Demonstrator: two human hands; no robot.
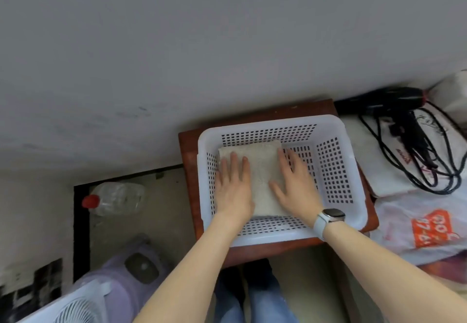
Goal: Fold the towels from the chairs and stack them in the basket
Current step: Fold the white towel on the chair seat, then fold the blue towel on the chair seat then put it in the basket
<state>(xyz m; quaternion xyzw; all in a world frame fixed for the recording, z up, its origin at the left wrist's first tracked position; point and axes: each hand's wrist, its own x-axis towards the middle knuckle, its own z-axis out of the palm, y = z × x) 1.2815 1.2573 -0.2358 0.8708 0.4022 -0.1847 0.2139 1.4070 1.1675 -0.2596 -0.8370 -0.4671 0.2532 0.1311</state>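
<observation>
A beige, folded terry towel [260, 173] lies flat on the floor of the white perforated plastic basket [336, 171], pressed under both palms. The left hand [233, 188] and right hand [294, 186] rest on it with fingers straight and spread, gripping nothing. Lifting unevenly could drag the top fold open. The basket sits on a reddish-brown wooden stool [188, 150], beyond the fingertips.

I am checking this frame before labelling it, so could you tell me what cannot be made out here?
- Head view: the towel under the left hand and right hand; its number of layers is hidden.
- The chairs: out of frame.
- Plastic bag: print cut by right edge.
- Fan: cut by bottom edge.
</observation>
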